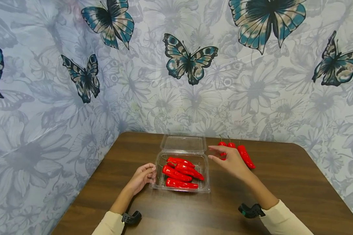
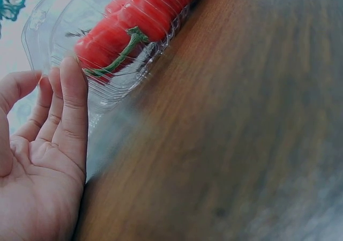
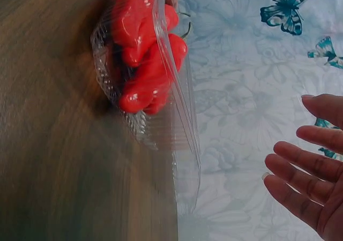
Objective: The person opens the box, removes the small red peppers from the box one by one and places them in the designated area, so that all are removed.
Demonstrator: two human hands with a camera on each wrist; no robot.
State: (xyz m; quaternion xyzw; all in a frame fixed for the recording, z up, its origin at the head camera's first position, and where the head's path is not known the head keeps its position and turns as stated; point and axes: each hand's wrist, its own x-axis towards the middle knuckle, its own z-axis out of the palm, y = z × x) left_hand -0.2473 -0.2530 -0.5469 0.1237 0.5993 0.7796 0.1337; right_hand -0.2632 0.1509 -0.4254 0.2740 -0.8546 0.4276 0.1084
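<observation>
A clear plastic clamshell container (image 1: pixel 206 176) lies with its lid (image 1: pixel 183 143) folded back. Inside are several shiny red chili peppers (image 1: pixel 176 173) with green stems, which also show through the wall as red peppers (image 2: pixel 144 16) in the left wrist view. At the container's left rim, my left hand (image 1: pixel 142 178) pinches the edge between thumb and fingertips. My right hand (image 1: pixel 230 161) hovers right of the container, fingers spread and holding nothing. Behind it, three more red chili peppers (image 1: pixel 245 156) lie on the table, two partly hidden by the hand.
The brown wooden table (image 1: pixel 176 215) has its far edge against a butterfly-patterned wall covering (image 1: pixel 191 107). Its left edge runs close to my left forearm. Each wrist wears a black band, such as the right wrist band (image 1: pixel 251 211).
</observation>
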